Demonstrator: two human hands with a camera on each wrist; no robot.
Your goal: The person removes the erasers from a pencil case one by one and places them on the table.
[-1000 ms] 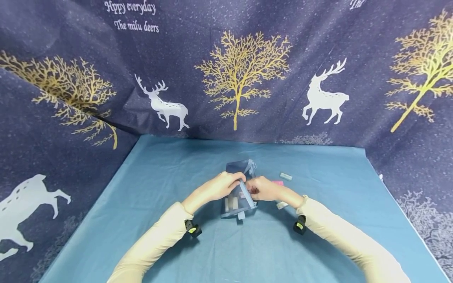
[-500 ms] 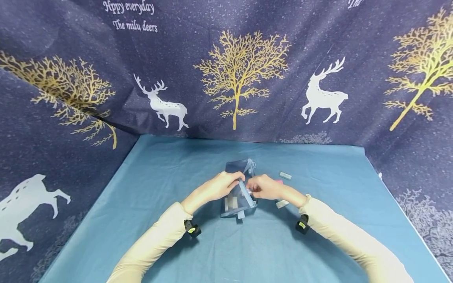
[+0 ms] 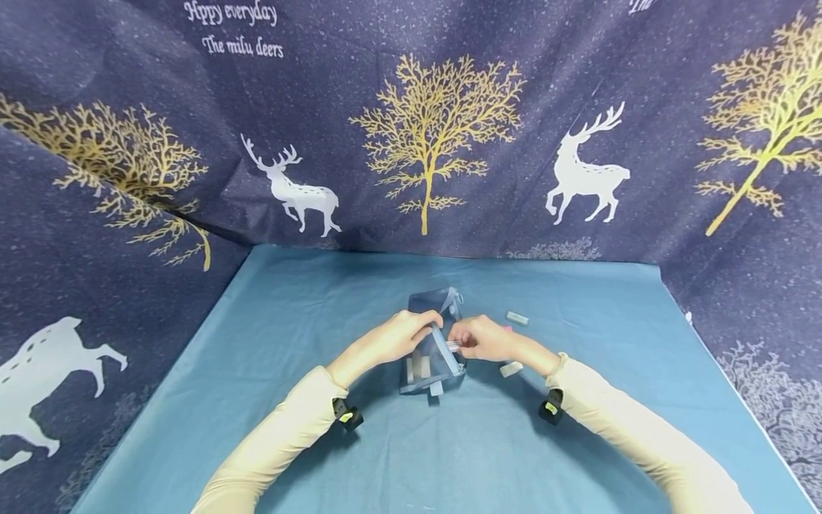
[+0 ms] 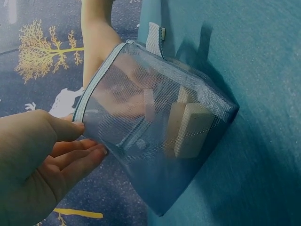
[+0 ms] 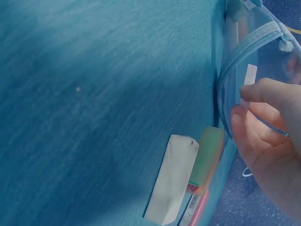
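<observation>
A blue mesh zipper pouch [image 4: 155, 174] stands propped on the cloth with its mouth open towards the right. My left hand [image 3: 403, 335] pinches the zipper edge [image 4: 89, 96] between thumb and fingers. At the mouth, my right hand [image 3: 483, 338] pinches a small white eraser-like block [image 5: 249, 77] between thumb and forefinger; the block's tip lies within the zipper rim. Through the mesh, pale blocks [image 4: 188, 129] show at the pouch's bottom. The far fingers of my right hand are partly veiled by the mesh in the left wrist view.
A worn white eraser [image 5: 171, 181], a green-and-orange block [image 5: 208, 157] and a pink barcoded piece [image 5: 200, 209] lie beside the right hand. The table has a blue cloth [image 3: 289, 442]. A deer-print curtain [image 3: 385, 178] stands behind it.
My right hand has shifted slightly to the right at the pouch mouth, and the white block between its fingers shows more. My left hand has kept its hold on the zipper edge.
</observation>
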